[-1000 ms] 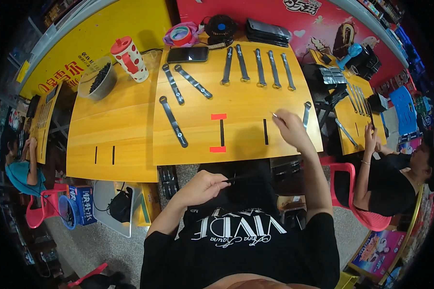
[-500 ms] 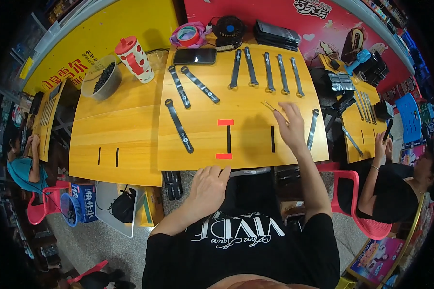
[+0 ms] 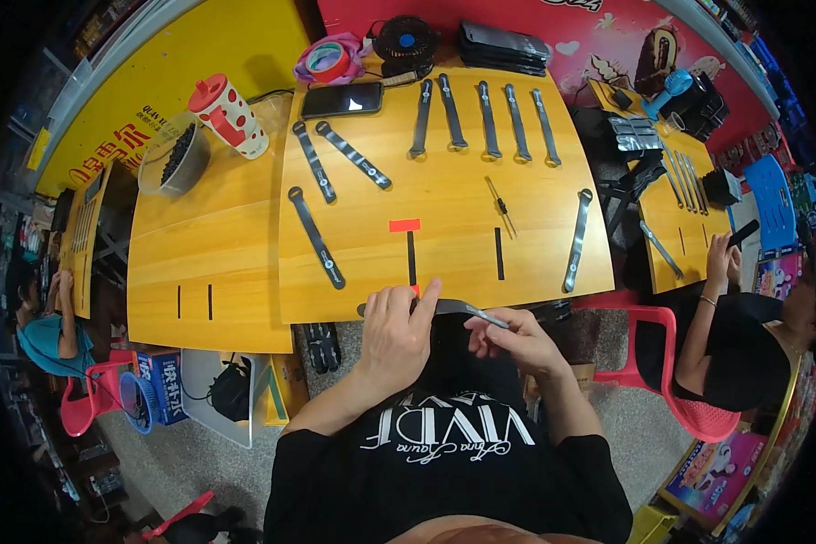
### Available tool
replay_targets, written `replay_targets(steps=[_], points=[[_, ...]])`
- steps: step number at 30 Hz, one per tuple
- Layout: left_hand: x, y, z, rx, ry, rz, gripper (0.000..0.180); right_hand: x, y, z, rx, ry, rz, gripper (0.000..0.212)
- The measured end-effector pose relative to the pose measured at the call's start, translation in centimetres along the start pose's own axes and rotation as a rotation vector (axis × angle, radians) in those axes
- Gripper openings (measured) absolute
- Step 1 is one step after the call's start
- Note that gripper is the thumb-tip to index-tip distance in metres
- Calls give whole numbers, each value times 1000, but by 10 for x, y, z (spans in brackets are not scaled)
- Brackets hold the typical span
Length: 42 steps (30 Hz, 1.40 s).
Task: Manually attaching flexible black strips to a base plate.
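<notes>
A dark grey strap [image 3: 453, 307] is stretched between my hands at the table's front edge. My left hand [image 3: 395, 334] is closed over its left part, with one rounded end poking out beyond the fingers. Its right end is pinched between the thumb and fingers of my right hand [image 3: 522, 341]. Ahead of my right hand, a thin tool [image 3: 502, 208] with a dark middle and slender ends lies on the table. Black strips [image 3: 412, 257] and red tape [image 3: 404, 226] mark the tabletop near my left hand.
Several similar straps [image 3: 488, 120] lie at the back, more at the left, and one strap [image 3: 578, 240] at the right. Behind stand a phone [image 3: 342, 100], tape roll [image 3: 326, 61], fan [image 3: 406, 42], tumbler [image 3: 231, 118] and bowl [image 3: 174, 161]. Two people work at side tables.
My right hand has left the thin tool on the table and come back toward me. It now grips the strap's right end, and the strap has risen from below the table edge.
</notes>
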<state>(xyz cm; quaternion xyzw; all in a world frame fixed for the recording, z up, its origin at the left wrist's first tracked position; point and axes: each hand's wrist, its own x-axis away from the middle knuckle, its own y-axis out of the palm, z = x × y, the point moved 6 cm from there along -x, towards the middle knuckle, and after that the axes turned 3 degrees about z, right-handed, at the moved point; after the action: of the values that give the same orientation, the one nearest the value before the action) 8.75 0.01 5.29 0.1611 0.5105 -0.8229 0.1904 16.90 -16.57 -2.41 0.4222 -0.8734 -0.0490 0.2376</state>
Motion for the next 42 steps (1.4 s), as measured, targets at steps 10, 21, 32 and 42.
replay_targets(steps=[10,21,32,42], points=[[8,0,-4,-21,33,30,43,-19,-26,-39,258,-310,451,21],[35,-15,-30,-15,-90,72,43,-146,-73,-84,1452,-447,681,25],[29,-6,-37,3,-103,78,44,-161,-44,-107,1718,-856,452,8],[17,7,-33,-55,-66,50,42,-42,-5,-18,225,-101,79,26]])
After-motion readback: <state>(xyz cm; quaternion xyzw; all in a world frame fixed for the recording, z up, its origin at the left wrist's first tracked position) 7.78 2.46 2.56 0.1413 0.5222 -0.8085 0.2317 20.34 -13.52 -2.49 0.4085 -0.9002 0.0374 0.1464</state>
